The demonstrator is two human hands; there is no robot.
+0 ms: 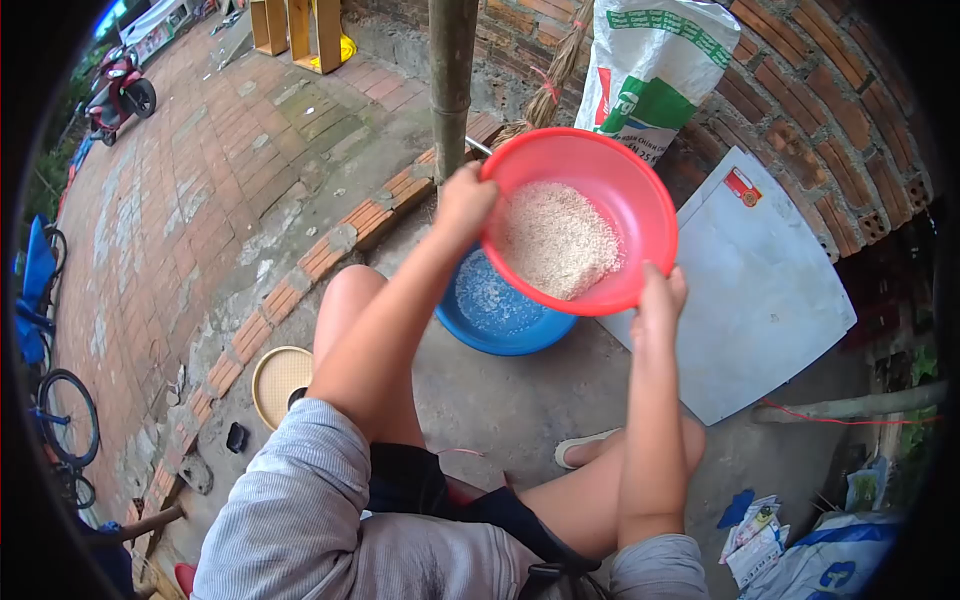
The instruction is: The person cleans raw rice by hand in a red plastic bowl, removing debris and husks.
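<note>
A red plastic basin [650, 190] is held up in front of me, tilted, with a heap of pale grain that looks like rice [562, 240] inside. My left hand [467, 203] grips its left rim, and my right hand [658, 303] grips the rim at the lower right. The fingers of both hands are partly hidden by the basin. Below it, a blue basin [505, 345] sits on the concrete floor with scattered pale grains in it. The red basin covers part of the blue one.
A bamboo post [450, 80] stands just beyond my left hand. Behind are a white and green sack [655, 80] and a brick wall [800, 110]. A grey-white board [750, 290] lies on the right. A round woven tray [280, 385] is by my left leg.
</note>
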